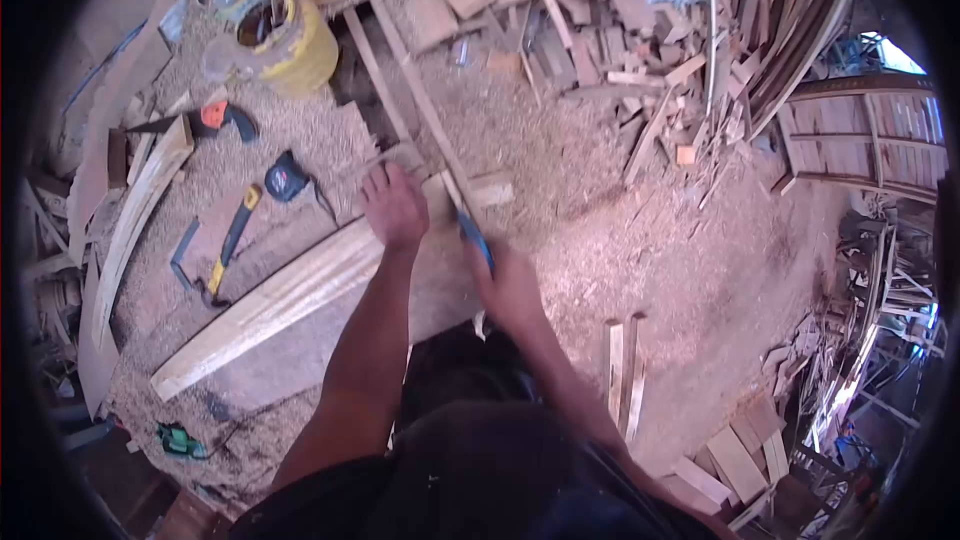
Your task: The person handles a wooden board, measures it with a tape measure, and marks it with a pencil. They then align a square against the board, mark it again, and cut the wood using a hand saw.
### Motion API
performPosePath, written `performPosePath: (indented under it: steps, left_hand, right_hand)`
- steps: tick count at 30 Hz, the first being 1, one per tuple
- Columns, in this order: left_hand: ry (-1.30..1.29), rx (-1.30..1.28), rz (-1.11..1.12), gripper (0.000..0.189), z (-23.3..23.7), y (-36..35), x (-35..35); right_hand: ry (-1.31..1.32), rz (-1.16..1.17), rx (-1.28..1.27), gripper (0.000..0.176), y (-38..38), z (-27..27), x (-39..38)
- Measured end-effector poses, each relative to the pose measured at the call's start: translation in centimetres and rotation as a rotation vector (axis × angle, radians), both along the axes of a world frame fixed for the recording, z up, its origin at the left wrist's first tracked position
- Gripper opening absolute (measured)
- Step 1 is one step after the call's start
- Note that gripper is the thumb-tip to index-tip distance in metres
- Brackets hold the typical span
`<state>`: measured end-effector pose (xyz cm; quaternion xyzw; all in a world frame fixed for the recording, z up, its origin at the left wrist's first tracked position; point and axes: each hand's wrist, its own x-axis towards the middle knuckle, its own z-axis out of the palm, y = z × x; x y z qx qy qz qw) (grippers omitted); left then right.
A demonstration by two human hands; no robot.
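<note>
- Step in hand, my judgement: cutting across the plank [280, 295] near its far-right end.
- Plank lies slantwise on the dusty work surface [262, 368], one end by the near-left corner, the other at the right edge; cannot tell whether that tip overhangs.
- Left hand [394, 205]: palm down on the plank towards its far-right end, fingers extended and slightly apart, bearing on the wood, not wrapped round it.
- Right hand [512, 288]: fingers closed round a blue-handled tool [476, 240], probably a saw, at the right edge. Narrow blade points away from the body and meets the wood; tooth contact too small to make out.
- A further stroke would call for firm weight from the left hand, its fingers clear of the blade, and a straight pull from the right.
- Left of the plank, towards the surface's far-left corner: tape measure [286, 177], yellow-and-black handled tool [235, 238]. Both well apart from the right hand.
- Yellow bucket [305, 48] beyond, at the far edge.
</note>
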<state>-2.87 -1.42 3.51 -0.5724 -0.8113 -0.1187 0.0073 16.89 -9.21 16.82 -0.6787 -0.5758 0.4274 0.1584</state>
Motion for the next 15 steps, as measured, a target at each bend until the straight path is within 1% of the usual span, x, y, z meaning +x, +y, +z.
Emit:
performPosePath:
  steps: [1, 2, 3, 4, 5, 8, 9, 10, 11, 12, 15]
  left_hand:
    - [0.013, 0.027, 0.009, 0.023, 0.2, 1.7, -0.4]
    - [0.026, 0.048, 0.009, 0.024, 0.0, 1.9, -0.4]
    - [0.015, 0.034, 0.003, 0.024, 0.2, 1.7, -0.1]
    - [0.009, 0.018, 0.003, 0.024, 0.5, 1.4, 0.0]
    - [0.010, 0.018, 0.017, 0.024, 0.6, 1.9, 0.0]
    - [-0.001, -0.009, 0.030, 0.025, 0.7, 2.1, 0.0]
    - [0.003, -0.006, 0.026, 0.024, 0.8, 2.1, -0.3]
    - [0.005, -0.004, 0.024, 0.024, 1.0, 2.1, -0.3]
    - [0.003, -0.005, 0.017, 0.023, 1.1, 2.0, -0.1]
    - [0.033, 0.018, 0.023, 0.022, 0.8, 1.9, -0.1]
    - [0.020, -0.014, 0.011, 0.020, 0.9, 1.8, -0.2]
  right_hand:
    - [0.038, -0.016, 0.011, 0.038, -1.5, 2.4, 1.3]
    - [-0.033, -0.050, -0.306, 0.038, -3.0, 7.8, 2.9]
    - [0.011, -0.088, -0.254, 0.035, -6.2, 10.8, 4.8]
    - [0.029, -0.111, -0.127, 0.034, -10.1, 11.5, 6.4]
    - [0.054, -0.118, 0.017, 0.033, -11.5, 11.1, 7.2]
    - [0.035, -0.039, -0.189, 0.031, -5.3, 6.5, 4.3]
    - [0.056, -0.056, -0.097, 0.032, -1.8, 2.1, 2.1]
    - [-0.005, -0.009, 0.032, 0.036, 2.0, -1.8, -0.4]
    - [-0.026, 0.035, 0.068, 0.041, 5.5, -3.2, -2.8]
    - [-0.028, 0.074, 0.067, 0.042, 7.6, -3.4, -4.0]
    - [-0.030, 0.067, 0.084, 0.042, 3.9, -3.1, -2.2]
